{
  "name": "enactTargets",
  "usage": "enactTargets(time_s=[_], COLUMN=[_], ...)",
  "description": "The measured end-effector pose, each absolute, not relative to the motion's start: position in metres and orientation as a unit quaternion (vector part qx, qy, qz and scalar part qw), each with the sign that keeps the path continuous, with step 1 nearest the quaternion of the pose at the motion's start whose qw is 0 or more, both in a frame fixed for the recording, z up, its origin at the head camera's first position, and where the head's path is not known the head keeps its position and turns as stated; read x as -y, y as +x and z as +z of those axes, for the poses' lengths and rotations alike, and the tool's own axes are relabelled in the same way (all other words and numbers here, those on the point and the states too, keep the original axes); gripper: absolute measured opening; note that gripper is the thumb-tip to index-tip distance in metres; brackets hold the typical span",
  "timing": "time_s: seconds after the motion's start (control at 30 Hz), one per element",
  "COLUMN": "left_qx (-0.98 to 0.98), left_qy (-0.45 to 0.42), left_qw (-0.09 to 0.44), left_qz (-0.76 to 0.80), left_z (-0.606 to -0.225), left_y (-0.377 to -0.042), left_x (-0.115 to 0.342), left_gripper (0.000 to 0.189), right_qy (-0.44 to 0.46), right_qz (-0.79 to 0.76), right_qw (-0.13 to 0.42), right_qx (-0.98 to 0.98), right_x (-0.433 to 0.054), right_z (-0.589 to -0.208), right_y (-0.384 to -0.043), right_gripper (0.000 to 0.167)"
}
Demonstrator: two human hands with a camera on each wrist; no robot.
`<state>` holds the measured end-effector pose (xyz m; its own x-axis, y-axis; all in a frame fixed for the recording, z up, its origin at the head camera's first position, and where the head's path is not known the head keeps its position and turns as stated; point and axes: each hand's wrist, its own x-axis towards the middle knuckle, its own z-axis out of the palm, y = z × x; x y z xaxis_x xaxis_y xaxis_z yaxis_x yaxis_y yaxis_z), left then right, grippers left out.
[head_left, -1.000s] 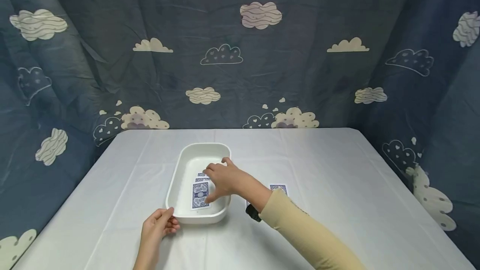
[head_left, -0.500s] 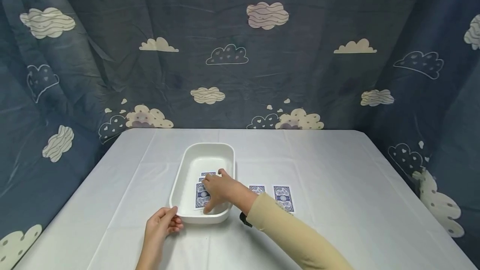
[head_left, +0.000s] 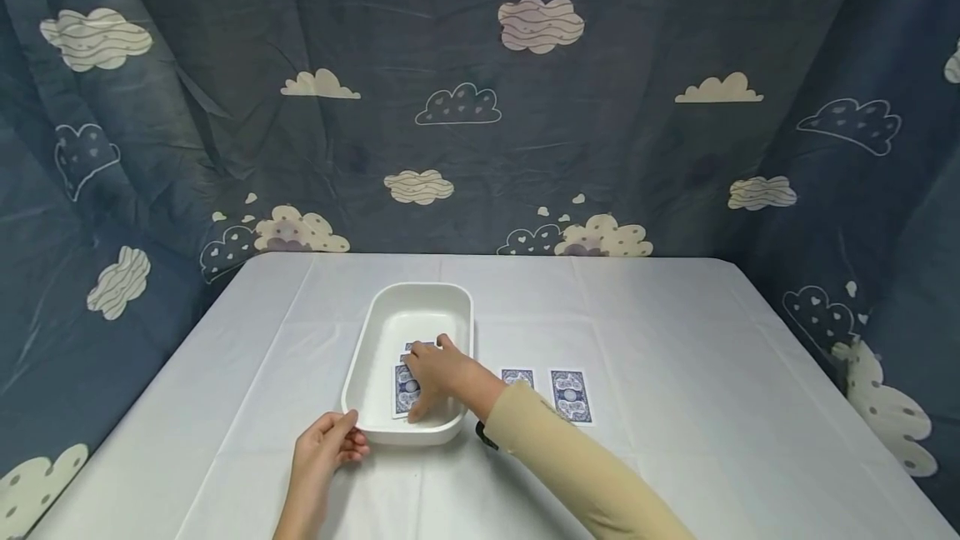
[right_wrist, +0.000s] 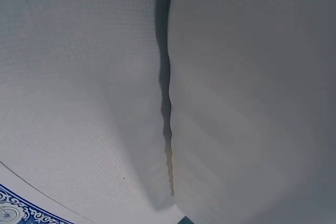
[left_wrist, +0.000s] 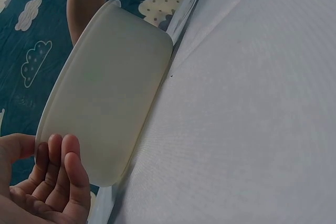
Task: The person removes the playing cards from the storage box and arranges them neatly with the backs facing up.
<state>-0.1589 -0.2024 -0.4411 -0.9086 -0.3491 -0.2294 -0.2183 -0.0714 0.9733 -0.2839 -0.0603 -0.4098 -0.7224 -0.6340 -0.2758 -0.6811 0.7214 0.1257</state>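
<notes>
Compared with a second ago, the right hand sits a little nearer the near end of the white tray, and its forearm leaves more of two cards on the table uncovered. At the left, the left hand grips the tray's near left corner, the thumb on the rim and the other fingers folded against the outer wall, as the left wrist view shows. Inside the tray, blue-backed cards lie face down in a row: the front card is partly under the right hand, and edges of two more show beyond it. The right hand reaches in over the tray's right side, thumb and fingers apart and bent downward over the cards; whether they pinch one I cannot tell. A dark band circles that wrist, below a beige sleeve. Farther right, a partly hidden card and a fully visible card lie side by side, apart, on the white tablecloth. Dark blue fabric printed with clouds hangs behind and down the far right.
</notes>
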Motion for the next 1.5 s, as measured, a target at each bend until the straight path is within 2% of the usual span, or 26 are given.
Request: enactTargets(time_s=[0.77, 1.07, 1.27, 1.5], left_qx=[0.687, 0.689, 0.689, 0.687], left_qy=[0.216, 0.216, 0.215, 0.208], left_qw=[0.041, 0.043, 0.045, 0.044], left_qz=[-0.692, -0.691, -0.691, -0.695], left_z=[-0.443, -0.442, -0.442, -0.441], left_y=[-0.159, -0.159, -0.159, -0.158], left_x=[0.201, 0.202, 0.202, 0.201], left_gripper=[0.023, 0.024, 0.022, 0.022], right_qy=[-0.356, -0.378, -0.39, -0.411], right_qz=[0.112, 0.109, 0.089, 0.066], right_qw=[0.107, 0.068, 0.058, 0.019], right_qx=[-0.921, -0.917, -0.915, -0.909], right_x=[0.061, 0.054, 0.046, 0.031], right_z=[-0.41, -0.393, -0.375, -0.35], right_y=[-0.285, -0.28, -0.275, -0.268], right_gripper=[0.093, 0.089, 0.087, 0.086])
